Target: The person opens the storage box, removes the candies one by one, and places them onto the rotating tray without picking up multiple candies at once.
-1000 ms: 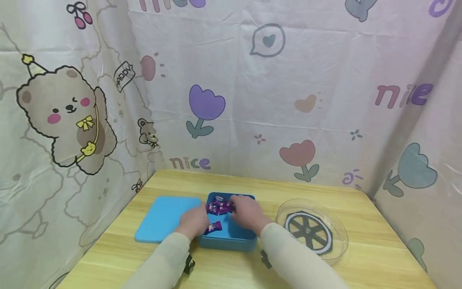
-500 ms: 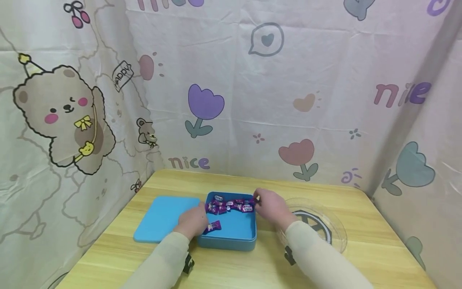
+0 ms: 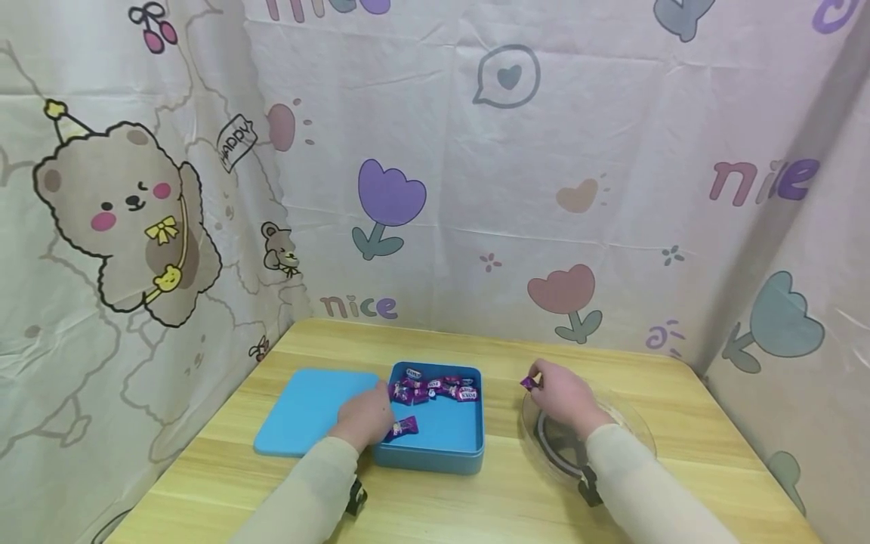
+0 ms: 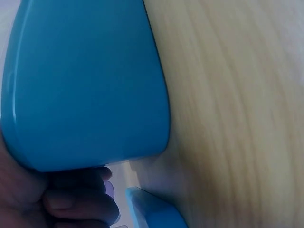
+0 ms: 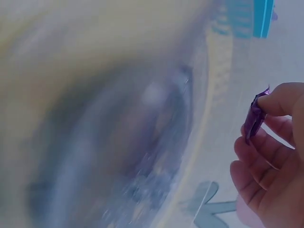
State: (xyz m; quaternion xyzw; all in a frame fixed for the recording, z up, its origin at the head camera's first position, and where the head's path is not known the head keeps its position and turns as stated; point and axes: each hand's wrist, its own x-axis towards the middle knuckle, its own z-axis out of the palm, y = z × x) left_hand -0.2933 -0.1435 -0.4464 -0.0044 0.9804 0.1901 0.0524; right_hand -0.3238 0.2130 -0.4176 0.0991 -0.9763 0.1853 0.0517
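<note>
A blue rectangular box [image 3: 431,459] stands on the table with several purple-wrapped candies [image 3: 435,388] along its back. One more candy [image 3: 405,427] lies near its left wall. My left hand [image 3: 367,417] grips the box by that wall; the left wrist view shows curled fingers [image 4: 80,204] beside it, while the thumb tip is hidden. Over the round clear container [image 3: 646,432], my right hand [image 3: 563,394] pinches a purple-wrapped candy [image 5: 255,118] between thumb and fingertips. The candy is above the container's rim, apart from it.
A flat light-blue lid [image 3: 302,412] lies left of the box, partly behind my left hand. Inside the clear container a dark spoked wheel shape [image 3: 553,438] shows, partly covered by my right arm. A patterned curtain [image 3: 448,189] hangs behind the wooden table [image 3: 435,506].
My right hand has lifted a candy out of the box and carried it right, to above the clear container. My left hand stays at the box's left wall.
</note>
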